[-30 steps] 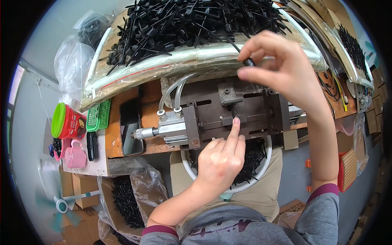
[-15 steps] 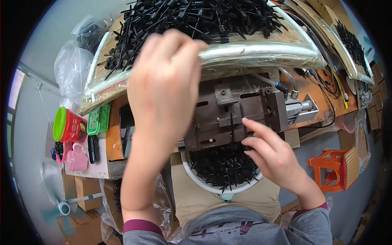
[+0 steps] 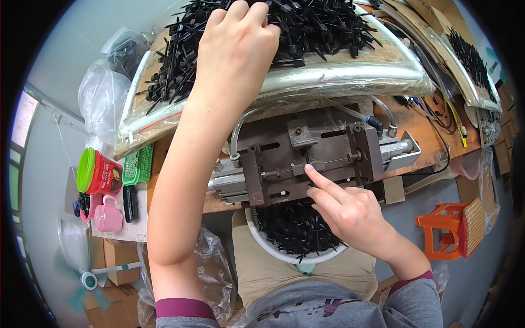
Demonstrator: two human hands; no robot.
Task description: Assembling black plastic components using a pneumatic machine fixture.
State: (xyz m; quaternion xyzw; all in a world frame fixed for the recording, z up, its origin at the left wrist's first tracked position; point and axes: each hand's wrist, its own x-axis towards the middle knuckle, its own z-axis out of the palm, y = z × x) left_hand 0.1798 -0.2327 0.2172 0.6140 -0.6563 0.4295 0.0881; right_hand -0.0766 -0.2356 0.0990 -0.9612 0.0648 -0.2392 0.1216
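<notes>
My left hand (image 3: 240, 41) reaches into a heap of thin black plastic parts (image 3: 320, 27) on the raised tray. Its fingers are curled down, and anything between them is hidden. My right hand (image 3: 350, 210) is at the dark metal fixture (image 3: 333, 145), its index finger stretched out and the fingers apart. That index fingertip touches the small block (image 3: 309, 167) in the middle of the fixture, where a slim black part (image 3: 307, 154) lies lengthwise. Beneath the fixture, a round white tub (image 3: 273, 250) on my lap holds many more black parts.
Pneumatic cylinders (image 3: 396, 148) with hoses flank the fixture. A red tub with a green rim (image 3: 87, 169), a green basket (image 3: 138, 164) and a pink mug (image 3: 108, 216) stand at the left. An orange stool (image 3: 445, 232) is at the right, a fan (image 3: 88, 280) at lower left.
My left hand has moved up and away into the heap of parts. My right hand has shifted slightly left, its index fingertip now on the fixture's middle block.
</notes>
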